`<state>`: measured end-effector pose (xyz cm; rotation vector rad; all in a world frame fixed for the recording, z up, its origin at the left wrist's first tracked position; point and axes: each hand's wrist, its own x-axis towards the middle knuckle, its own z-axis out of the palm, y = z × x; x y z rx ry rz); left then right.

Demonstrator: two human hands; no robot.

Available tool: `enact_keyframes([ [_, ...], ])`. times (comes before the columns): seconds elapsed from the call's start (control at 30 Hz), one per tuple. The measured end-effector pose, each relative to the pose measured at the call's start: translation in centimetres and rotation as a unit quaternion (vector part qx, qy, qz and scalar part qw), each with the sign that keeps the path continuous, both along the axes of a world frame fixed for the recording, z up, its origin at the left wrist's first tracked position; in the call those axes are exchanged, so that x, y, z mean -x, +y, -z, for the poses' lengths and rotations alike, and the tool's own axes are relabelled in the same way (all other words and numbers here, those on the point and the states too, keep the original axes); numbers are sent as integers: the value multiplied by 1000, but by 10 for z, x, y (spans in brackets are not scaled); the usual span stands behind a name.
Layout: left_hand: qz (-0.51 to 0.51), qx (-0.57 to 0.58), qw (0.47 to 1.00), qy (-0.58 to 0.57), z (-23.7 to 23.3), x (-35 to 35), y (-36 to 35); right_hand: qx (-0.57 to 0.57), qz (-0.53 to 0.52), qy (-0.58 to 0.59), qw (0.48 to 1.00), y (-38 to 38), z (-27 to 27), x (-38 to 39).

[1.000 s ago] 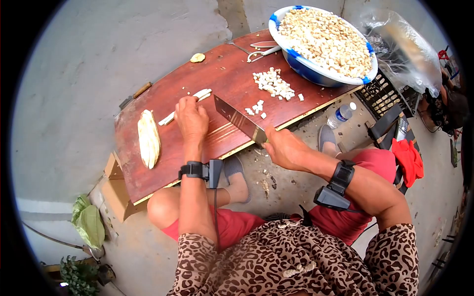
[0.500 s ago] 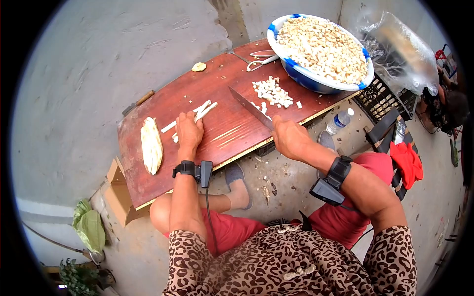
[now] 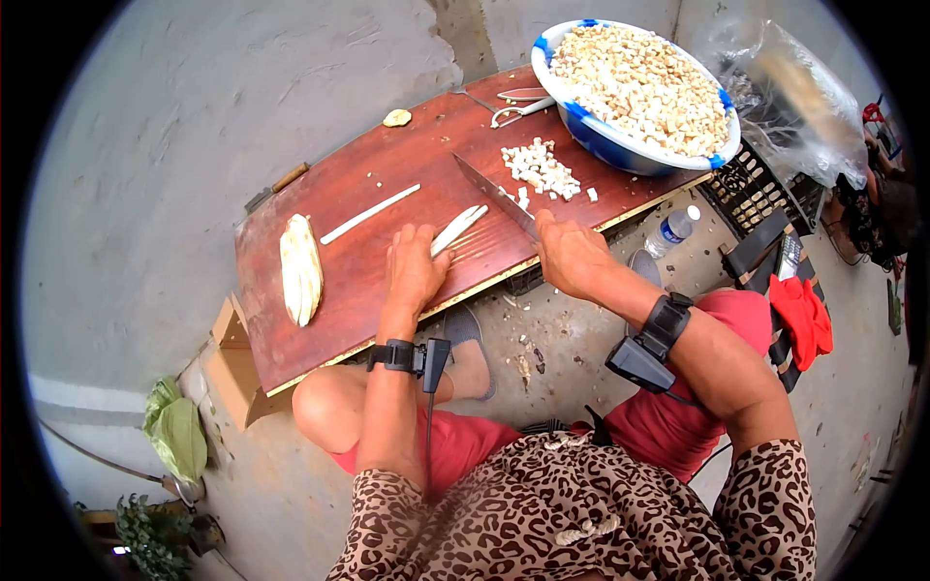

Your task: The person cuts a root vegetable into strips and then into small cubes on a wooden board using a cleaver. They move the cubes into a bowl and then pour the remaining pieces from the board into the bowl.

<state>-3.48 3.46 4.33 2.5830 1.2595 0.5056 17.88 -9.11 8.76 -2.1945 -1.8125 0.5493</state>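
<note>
My left hand (image 3: 417, 266) is closed over a small bundle of pale vegetable strips (image 3: 459, 229), which lies on the red-brown board and points towards the knife. My right hand (image 3: 573, 254) grips the handle of a knife (image 3: 492, 193); its blade slants up and left, beside a few cut cubes. One long single strip (image 3: 370, 214) rests on the board beyond my left hand. A heap of small white cubes (image 3: 541, 168) sits past the blade. At the left lies a larger sliced pale vegetable piece (image 3: 301, 271).
A blue-and-white basin (image 3: 620, 145) full of cubes stands at the board's far right. Near it are a peeler (image 3: 520, 111) and another blade. A wooden-handled tool (image 3: 279, 186) lies at the far left edge. A water bottle (image 3: 672, 230) and black crate (image 3: 760, 198) are on the floor.
My left hand has moved right and nearer to me, bringing the bundle of strips closer to the knife. One strip stays behind alone. The right hand holds the knife in nearly the same place.
</note>
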Motion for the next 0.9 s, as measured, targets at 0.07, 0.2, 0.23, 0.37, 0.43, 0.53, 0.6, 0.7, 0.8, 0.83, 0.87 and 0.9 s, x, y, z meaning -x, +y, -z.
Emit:
enact_keyframes([
  [0.07,-10,-5,1000,-5,8,6,4,1,-7,5,1000,-1,-2,0],
  [0.2,-25,43,999,-17,7,1,-1,2,-20,9,1000,-3,-6,0],
  [0.23,-27,52,998,-28,8,-1,-1,4,-23,11,1000,-3,-6,0],
  [0.37,-42,89,993,-61,8,-5,-1,9,-20,11,1000,-2,-3,-1],
  [0.43,-44,99,992,-70,8,-5,1,12,-16,12,1000,-2,-3,-1],
  [0.53,-45,116,988,-92,7,-7,3,15,-18,12,1000,-1,-5,0],
  [0.6,-64,149,979,-124,6,-9,5,21,-18,15,1000,-2,-7,1],
  [0.7,-65,61,986,-140,19,-2,20,21,-18,18,999,-2,-7,0],
  [0.8,-78,-28,990,-113,27,0,24,23,-19,19,999,-2,-7,1],
  [0.83,-84,-63,989,-107,29,0,24,25,-20,19,999,-1,-7,1],
  [0.87,-90,-83,987,-104,33,0,22,30,-18,19,999,-1,-7,1],
  [0.9,-96,-104,985,-100,32,-3,18,35,-17,18,999,-1,-9,1],
])
